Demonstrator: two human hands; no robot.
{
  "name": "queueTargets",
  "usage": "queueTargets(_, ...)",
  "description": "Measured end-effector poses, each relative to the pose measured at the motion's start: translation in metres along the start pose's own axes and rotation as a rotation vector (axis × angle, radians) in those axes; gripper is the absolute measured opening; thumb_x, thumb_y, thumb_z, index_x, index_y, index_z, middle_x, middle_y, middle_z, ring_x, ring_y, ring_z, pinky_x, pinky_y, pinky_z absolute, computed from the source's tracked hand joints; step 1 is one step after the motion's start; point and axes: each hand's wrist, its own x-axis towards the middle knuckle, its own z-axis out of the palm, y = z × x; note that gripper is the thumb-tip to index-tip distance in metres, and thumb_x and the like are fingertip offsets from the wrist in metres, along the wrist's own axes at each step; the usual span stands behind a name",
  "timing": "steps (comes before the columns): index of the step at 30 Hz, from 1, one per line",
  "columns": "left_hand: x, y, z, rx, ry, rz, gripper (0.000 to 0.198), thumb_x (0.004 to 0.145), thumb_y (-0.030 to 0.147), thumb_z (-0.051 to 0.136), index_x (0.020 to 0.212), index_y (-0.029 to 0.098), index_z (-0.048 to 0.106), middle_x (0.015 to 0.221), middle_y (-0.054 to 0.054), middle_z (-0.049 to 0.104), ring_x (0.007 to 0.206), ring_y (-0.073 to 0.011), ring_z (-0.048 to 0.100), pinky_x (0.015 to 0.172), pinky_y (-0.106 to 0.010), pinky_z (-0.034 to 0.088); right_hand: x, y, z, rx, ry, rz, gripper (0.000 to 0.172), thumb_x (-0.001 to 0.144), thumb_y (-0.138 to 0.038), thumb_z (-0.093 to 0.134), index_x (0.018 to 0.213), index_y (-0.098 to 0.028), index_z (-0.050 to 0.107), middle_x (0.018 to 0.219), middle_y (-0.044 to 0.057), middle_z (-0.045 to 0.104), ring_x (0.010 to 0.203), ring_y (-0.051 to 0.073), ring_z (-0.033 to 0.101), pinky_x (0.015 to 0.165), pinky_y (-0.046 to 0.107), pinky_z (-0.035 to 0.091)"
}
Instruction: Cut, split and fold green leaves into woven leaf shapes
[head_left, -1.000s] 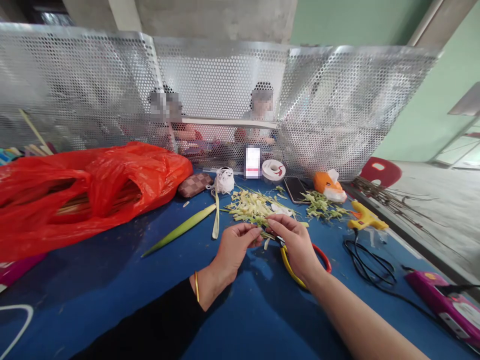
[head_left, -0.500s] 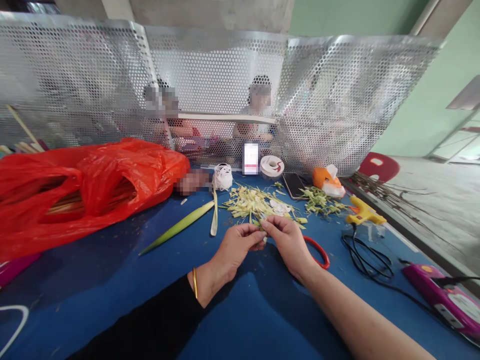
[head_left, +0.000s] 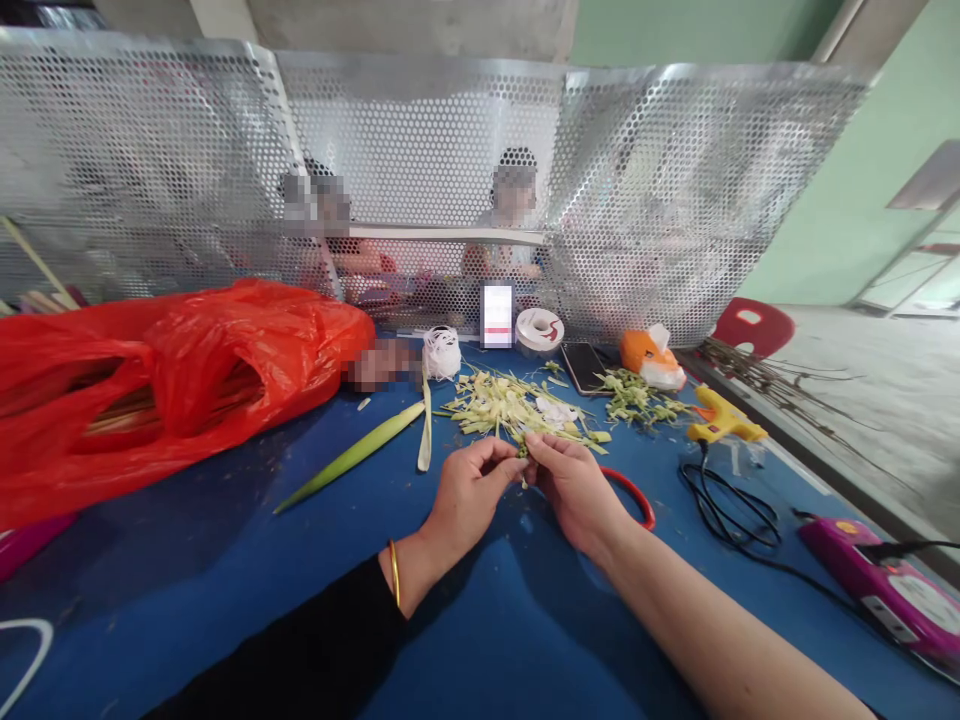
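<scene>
My left hand [head_left: 474, 487] and my right hand [head_left: 574, 490] meet above the middle of the blue table [head_left: 480, 640]. Both are closed, fingertips pinching a small green plant sprig [head_left: 524, 452] between them; most of it is hidden by the fingers. Just beyond lies a loose pile of pale yellow-green plant strips [head_left: 499, 402]. A red ring-shaped handle [head_left: 632, 496] shows partly behind my right wrist. Left of my hands rest a long green pointed leaf [head_left: 352, 455] and a pale flat strip [head_left: 425, 430].
A red plastic bag [head_left: 300, 330] fills the left. Along the back stand a white string ball [head_left: 442, 353], a lit phone [head_left: 497, 316], a ribbon spool [head_left: 539, 329] and a dark phone [head_left: 584, 367]. At right are a yellow glue gun [head_left: 724, 418] and a purple power strip [head_left: 885, 590]. People sit behind the perforated screen [head_left: 450, 130].
Both hands stay together with the sprig, the fingers shifting slightly so that more of its green shows. The whole view has moved a little.
</scene>
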Motion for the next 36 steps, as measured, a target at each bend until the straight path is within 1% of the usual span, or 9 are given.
queueTargets(4, 0.0014, -0.0003, -0.0021, -0.11, -0.015, -0.076, 0.014, 0.077, 0.028, 0.065, 0.068, 0.017, 0.066, 0.066, 0.001, 0.064, 0.066, -0.0139, 0.056, 0.068, -0.025, 0.043, -0.0002, -0.0033, -0.0027, -0.019, -0.049, -0.012, 0.036, 0.068, -0.047, 0.077, 0.056, -0.017, 0.06, 0.052, -0.003, 0.052, 0.053, 0.011, 0.044, 0.055, 0.026, 0.033)
queueTargets(7, 0.0014, 0.0018, -0.0022, -0.196, 0.022, -0.146, 0.013, 0.075, 0.029, 0.068, 0.071, 0.017, 0.067, 0.065, 0.001, 0.064, 0.065, -0.0134, 0.056, 0.069, -0.026, 0.044, -0.0008, -0.0064, -0.004, -0.048, -0.055, -0.067, 0.033, 0.071, -0.046, 0.075, 0.061, -0.018, 0.062, 0.056, -0.002, 0.054, 0.056, 0.012, 0.046, 0.059, 0.026, 0.036)
queueTargets(10, 0.0011, 0.0024, -0.0018, -0.222, 0.038, -0.175, 0.015, 0.073, 0.031, 0.07, 0.071, 0.016, 0.068, 0.063, 0.001, 0.063, 0.063, -0.0131, 0.055, 0.068, -0.026, 0.044, -0.0014, -0.0087, -0.0041, -0.071, -0.037, -0.088, 0.027, 0.068, -0.043, 0.077, 0.069, -0.018, 0.066, 0.062, -0.002, 0.057, 0.062, 0.014, 0.05, 0.065, 0.028, 0.04)
queueTargets(13, 0.0011, 0.0023, -0.0021, -0.194, 0.02, -0.165, 0.017, 0.073, 0.033, 0.07, 0.071, 0.016, 0.069, 0.064, 0.0, 0.063, 0.064, -0.0131, 0.055, 0.067, -0.026, 0.043, -0.0013, -0.008, -0.0035, -0.124, -0.015, -0.094, 0.026, 0.063, -0.038, 0.081, 0.065, -0.018, 0.063, 0.06, -0.003, 0.056, 0.059, 0.013, 0.048, 0.061, 0.027, 0.038)
queueTargets(17, 0.0012, 0.004, -0.0027, -0.194, 0.013, -0.19, 0.019, 0.07, 0.034, 0.072, 0.071, 0.016, 0.07, 0.061, 0.001, 0.062, 0.061, -0.0131, 0.053, 0.064, -0.026, 0.043, -0.0001, -0.0041, -0.0036, -0.147, 0.017, -0.116, 0.028, 0.06, -0.036, 0.082, 0.063, -0.018, 0.061, 0.057, -0.006, 0.051, 0.055, 0.011, 0.043, 0.057, 0.026, 0.034)
queueTargets(23, -0.0009, 0.0039, -0.0027, -0.324, -0.072, -0.258, 0.024, 0.074, 0.039, 0.07, 0.075, 0.015, 0.07, 0.063, 0.0, 0.059, 0.062, -0.0127, 0.053, 0.065, -0.026, 0.044, -0.0009, -0.0061, -0.0033, -0.096, -0.008, -0.094, 0.026, 0.061, -0.036, 0.082, 0.064, -0.018, 0.063, 0.058, -0.004, 0.054, 0.059, 0.013, 0.049, 0.062, 0.028, 0.04)
queueTargets(28, -0.0015, 0.0003, -0.0027, -0.49, -0.111, -0.338, 0.03, 0.073, 0.043, 0.073, 0.072, 0.014, 0.068, 0.066, 0.0, 0.056, 0.061, -0.0107, 0.052, 0.064, -0.025, 0.044, 0.0002, -0.0059, -0.0024, -0.048, -0.033, -0.075, 0.028, 0.059, -0.037, 0.083, 0.062, -0.018, 0.062, 0.057, -0.004, 0.056, 0.058, 0.013, 0.051, 0.06, 0.028, 0.041)
queueTargets(32, -0.0028, -0.0023, -0.0006, -0.561, -0.062, -0.38, 0.03, 0.07, 0.042, 0.077, 0.071, 0.014, 0.066, 0.063, 0.001, 0.055, 0.058, -0.0091, 0.05, 0.062, -0.024, 0.043, 0.001, -0.0034, -0.0021, -0.048, -0.048, -0.087, 0.026, 0.06, -0.037, 0.083, 0.063, -0.018, 0.064, 0.058, -0.003, 0.056, 0.057, 0.013, 0.05, 0.059, 0.027, 0.041)
queueTargets(36, -0.0054, -0.0013, 0.0027, -0.548, 0.005, -0.358, 0.03, 0.066, 0.042, 0.079, 0.07, 0.014, 0.066, 0.062, 0.002, 0.055, 0.058, -0.0092, 0.05, 0.062, -0.023, 0.041, -0.0007, -0.0039, -0.0003, -0.04, -0.004, -0.078, 0.027, 0.056, -0.034, 0.085, 0.059, -0.018, 0.064, 0.057, -0.003, 0.056, 0.058, 0.013, 0.048, 0.06, 0.026, 0.039)
